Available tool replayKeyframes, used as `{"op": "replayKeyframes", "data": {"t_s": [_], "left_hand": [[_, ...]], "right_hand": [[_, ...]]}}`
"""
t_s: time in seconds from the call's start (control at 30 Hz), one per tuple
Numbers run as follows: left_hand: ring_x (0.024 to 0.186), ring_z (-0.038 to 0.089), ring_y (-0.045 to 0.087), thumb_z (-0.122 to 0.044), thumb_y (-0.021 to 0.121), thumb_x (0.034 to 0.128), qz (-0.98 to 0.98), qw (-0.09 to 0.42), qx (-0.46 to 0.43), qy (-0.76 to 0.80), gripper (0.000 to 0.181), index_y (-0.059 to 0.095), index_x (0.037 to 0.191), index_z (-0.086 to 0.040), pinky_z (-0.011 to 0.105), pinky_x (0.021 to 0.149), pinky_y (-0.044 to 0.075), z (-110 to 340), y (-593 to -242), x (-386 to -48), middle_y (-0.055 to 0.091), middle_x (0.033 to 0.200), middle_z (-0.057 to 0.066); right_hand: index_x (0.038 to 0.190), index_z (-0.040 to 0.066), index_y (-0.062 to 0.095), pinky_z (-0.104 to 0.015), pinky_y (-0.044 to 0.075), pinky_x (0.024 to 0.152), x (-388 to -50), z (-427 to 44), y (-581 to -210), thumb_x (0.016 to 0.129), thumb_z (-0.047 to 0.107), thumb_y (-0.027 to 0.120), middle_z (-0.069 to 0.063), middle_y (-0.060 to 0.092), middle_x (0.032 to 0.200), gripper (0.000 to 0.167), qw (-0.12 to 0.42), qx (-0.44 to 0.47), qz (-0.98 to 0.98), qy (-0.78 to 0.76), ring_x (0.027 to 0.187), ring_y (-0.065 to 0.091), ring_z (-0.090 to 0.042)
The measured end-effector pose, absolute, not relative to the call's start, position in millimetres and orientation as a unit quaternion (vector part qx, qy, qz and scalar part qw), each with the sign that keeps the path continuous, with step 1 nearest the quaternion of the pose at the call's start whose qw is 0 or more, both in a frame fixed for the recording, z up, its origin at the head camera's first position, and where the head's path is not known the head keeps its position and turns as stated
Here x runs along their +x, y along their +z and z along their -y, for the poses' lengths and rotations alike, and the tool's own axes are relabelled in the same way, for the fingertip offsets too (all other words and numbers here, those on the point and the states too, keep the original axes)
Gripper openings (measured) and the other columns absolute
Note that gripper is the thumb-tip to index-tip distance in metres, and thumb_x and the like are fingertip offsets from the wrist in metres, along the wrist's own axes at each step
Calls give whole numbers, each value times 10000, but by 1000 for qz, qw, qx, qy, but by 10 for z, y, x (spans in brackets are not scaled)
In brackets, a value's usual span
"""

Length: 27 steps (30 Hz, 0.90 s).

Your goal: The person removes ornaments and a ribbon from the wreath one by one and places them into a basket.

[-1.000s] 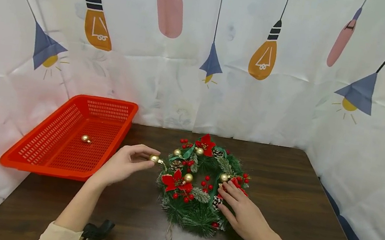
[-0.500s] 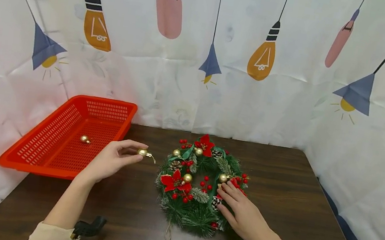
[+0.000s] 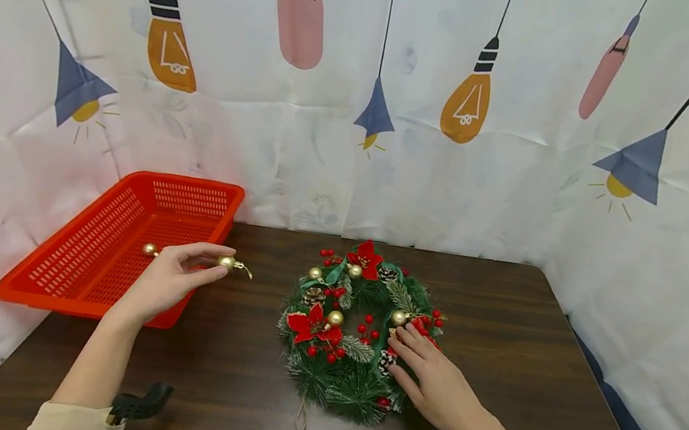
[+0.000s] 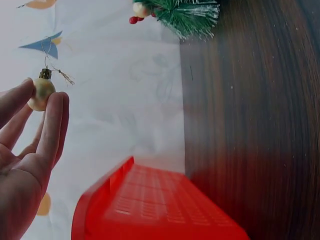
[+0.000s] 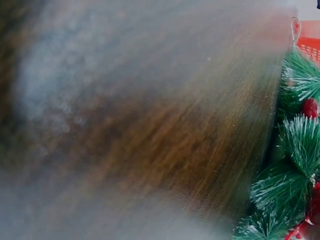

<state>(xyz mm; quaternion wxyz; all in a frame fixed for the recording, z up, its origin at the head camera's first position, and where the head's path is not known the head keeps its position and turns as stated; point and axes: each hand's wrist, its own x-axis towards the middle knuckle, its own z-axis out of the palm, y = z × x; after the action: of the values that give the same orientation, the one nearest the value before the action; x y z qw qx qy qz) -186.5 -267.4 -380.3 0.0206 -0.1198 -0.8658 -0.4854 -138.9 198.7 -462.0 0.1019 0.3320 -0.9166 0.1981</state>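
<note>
My left hand (image 3: 163,282) pinches a small gold bauble (image 3: 227,263) between thumb and fingers, over the right edge of the red plastic basket (image 3: 97,306). In the left wrist view the bauble (image 4: 42,94) shows a cap and a thin gold string loop. Another gold bauble (image 3: 149,249) lies inside the basket, partly behind the left hand. A green Christmas wreath (image 3: 320,378) with red poinsettias, berries, pinecones and several gold baubles lies on the table. My right hand (image 3: 435,386) rests on the wreath's right side, its fingers extended over a red flower.
The dark wooden table (image 3: 503,313) carries the basket at left and the wreath in the middle. A white curtain (image 3: 318,166) printed with lamps hangs behind and at both sides. A black strap mount (image 3: 141,404) sits at the left wrist.
The left hand has moved left, away from the wreath and to the basket, carrying the gold bauble. The right hand stays on the wreath.
</note>
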Motion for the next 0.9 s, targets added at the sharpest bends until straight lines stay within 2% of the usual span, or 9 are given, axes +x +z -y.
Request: {"op": "replayKeyframes", "data": {"t_s": [0.33, 0.9], "left_hand": [[1125, 154, 638, -315, 708, 997, 871, 30, -106, -479, 418, 653, 1384, -168, 200, 870, 519, 2816, -3814, -1861, 666, 1274, 73], [1083, 18, 636, -315, 688, 1010, 865, 48, -84, -492, 477, 615, 1401, -52, 164, 857, 521, 3166, -3911, -1834, 676, 1261, 90]], "right_hand": [[1432, 27, 598, -510, 390, 1111, -1394, -1994, -4622, 1036, 329, 641, -174, 478, 1534, 500, 105, 334, 916, 196, 1468, 366, -324], [1431, 14, 594, -510, 392, 1108, -1386, -1985, -4613, 1034, 316, 645, -183, 481, 1530, 502, 101, 335, 915, 201, 1464, 371, -328]]}}
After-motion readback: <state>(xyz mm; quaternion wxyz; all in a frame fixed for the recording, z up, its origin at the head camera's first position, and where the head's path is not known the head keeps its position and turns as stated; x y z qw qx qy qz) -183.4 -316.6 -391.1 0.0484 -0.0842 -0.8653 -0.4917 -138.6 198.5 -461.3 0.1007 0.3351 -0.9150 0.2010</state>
